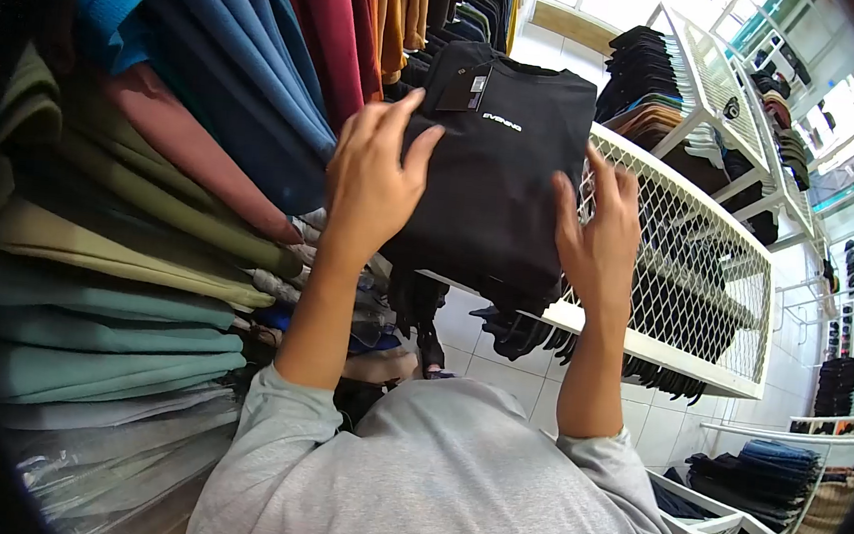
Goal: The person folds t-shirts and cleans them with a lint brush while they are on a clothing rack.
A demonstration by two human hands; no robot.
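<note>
A folded black shirt (498,187) lies in front of me on top of a pile of dark clothing. Small white lettering runs across its chest, and a dark hang tag (464,89) rests near the collar. At the shirt's left side is my left hand (379,178), thumb and fingers apart, overlapping the fabric edge. My right hand (603,226) is at the opposite edge with its fingers spread and its thumb toward the shirt. Neither hand grips the cloth.
Stacks of folded coloured garments (124,293) rise close on my left. A white mesh rack (681,227) extends to the right, with dark clothes hanging below it. Another white shelf (713,69) with folded clothes stands behind. Folded jeans (772,475) sit at the lower right.
</note>
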